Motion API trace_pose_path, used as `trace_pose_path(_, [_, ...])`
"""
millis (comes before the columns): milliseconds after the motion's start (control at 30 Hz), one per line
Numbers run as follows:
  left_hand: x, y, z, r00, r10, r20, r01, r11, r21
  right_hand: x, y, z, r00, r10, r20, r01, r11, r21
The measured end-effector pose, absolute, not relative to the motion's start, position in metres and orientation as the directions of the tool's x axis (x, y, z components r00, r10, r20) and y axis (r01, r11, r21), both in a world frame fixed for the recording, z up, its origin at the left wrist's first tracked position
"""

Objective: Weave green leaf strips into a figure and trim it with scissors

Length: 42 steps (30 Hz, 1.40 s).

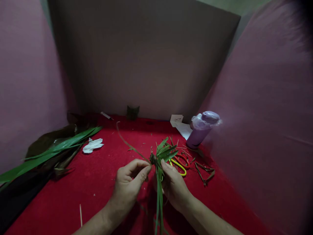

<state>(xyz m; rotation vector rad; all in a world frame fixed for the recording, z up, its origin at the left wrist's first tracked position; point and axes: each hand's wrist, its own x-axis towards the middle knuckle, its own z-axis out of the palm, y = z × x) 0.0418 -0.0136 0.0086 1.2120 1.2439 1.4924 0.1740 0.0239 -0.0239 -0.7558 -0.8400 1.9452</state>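
Both hands meet over a red cloth [97, 182]. My right hand [174, 184] is closed round a bunch of green leaf strips [163, 153] whose tips fan out above the fingers and whose long ends hang down toward me. My left hand [129, 182] pinches a thin brown strand [127, 142] that arcs up and to the left from the bunch's knot. The two hands nearly touch at the bunch.
Scissors with red and yellow handles [180, 163] lie just behind the bunch. A lilac bottle wrapped in plastic [201, 129] leans at the right, with white paper [182, 125] behind. Long green leaves [49, 150] and a white crumpled scrap [93, 145] lie left. Brown board walls enclose the area.
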Motion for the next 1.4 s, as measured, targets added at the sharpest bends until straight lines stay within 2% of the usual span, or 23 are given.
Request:
trace_pose_path(100, [0.040, -0.008, 0.007, -0.168, 0.985, 0.032, -0.115, -0.052, 0.992, 0.173, 0.024, -0.022, -0.400, 0.906, -0.140, -0.398, -0.309, -0.864])
trace_pose_path(233, [0.038, -0.005, 0.007, -0.101, 0.994, -0.043, -0.238, 0.017, 0.971, 0.175, 0.027, -0.027, -0.303, 0.949, -0.085, -0.317, -0.185, -0.930])
trace_pose_path(333, [0.038, -0.005, 0.008, 0.019, 0.995, -0.096, -0.369, 0.097, 0.925, 0.178, 0.030, -0.030, -0.217, 0.975, -0.049, -0.231, -0.100, -0.968])
trace_pose_path(433, [0.034, -0.005, 0.011, 0.142, 0.979, -0.145, -0.392, 0.190, 0.900, 0.181, 0.032, -0.032, -0.175, 0.984, 0.031, -0.126, 0.009, -0.992])
trace_pose_path(567, [0.023, -0.002, 0.017, 0.136, 0.980, -0.148, -0.371, 0.189, 0.909, 0.186, 0.033, -0.033, -0.130, 0.975, 0.179, 0.065, 0.189, -0.980])
trace_pose_path(700, [0.015, 0.001, 0.022, 0.182, 0.970, -0.164, -0.368, 0.222, 0.903, 0.189, 0.029, -0.029, -0.140, 0.926, 0.350, 0.264, 0.376, -0.888])
trace_pose_path(800, [0.012, 0.004, 0.020, 0.078, 0.975, -0.210, -0.405, 0.223, 0.887, 0.190, 0.025, -0.025, -0.170, 0.886, 0.432, 0.342, 0.464, -0.817])
trace_pose_path(900, [0.005, 0.009, 0.016, -0.256, 0.936, -0.240, -0.474, 0.095, 0.875, 0.190, 0.026, -0.024, -0.133, 0.886, 0.444, 0.410, 0.457, -0.789])
trace_pose_path(1000, [0.000, 0.013, 0.014, -0.612, 0.782, -0.118, -0.421, -0.195, 0.886, 0.190, 0.030, -0.025, -0.067, 0.914, 0.401, 0.455, 0.385, -0.803])
trace_pose_path(1067, [0.002, 0.011, 0.016, -0.771, 0.630, 0.096, -0.226, -0.411, 0.883, 0.190, 0.033, -0.027, -0.030, 0.919, 0.392, 0.481, 0.357, -0.800])
trace_pose_path(1100, [0.004, 0.008, 0.016, -0.802, 0.541, 0.252, -0.067, -0.502, 0.862, 0.189, 0.034, -0.029, -0.020, 0.916, 0.401, 0.498, 0.357, -0.790])
trace_pose_path(1133, [0.008, 0.004, 0.016, -0.778, 0.479, 0.408, 0.101, -0.545, 0.832, 0.189, 0.035, -0.031, -0.015, 0.909, 0.415, 0.518, 0.363, -0.775])
trace_pose_path(1167, [0.013, 0.001, 0.016, -0.703, 0.482, 0.523, 0.232, -0.540, 0.809, 0.188, 0.035, -0.033, -0.017, 0.901, 0.433, 0.538, 0.374, -0.756])
trace_pose_path(1200, [0.017, -0.003, 0.014, -0.583, 0.559, 0.590, 0.317, -0.512, 0.798, 0.188, 0.034, -0.034, -0.032, 0.892, 0.450, 0.551, 0.392, -0.737])
trace_pose_path(1300, [0.027, -0.008, 0.006, -0.259, 0.688, 0.678, 0.517, -0.494, 0.699, 0.185, 0.030, -0.037, -0.111, 0.855, 0.507, 0.546, 0.479, -0.687])
trace_pose_path(1400, [0.028, -0.003, 0.000, -0.176, 0.708, 0.684, 0.625, -0.456, 0.633, 0.184, 0.024, -0.036, -0.175, 0.810, 0.560, 0.522, 0.559, -0.645])
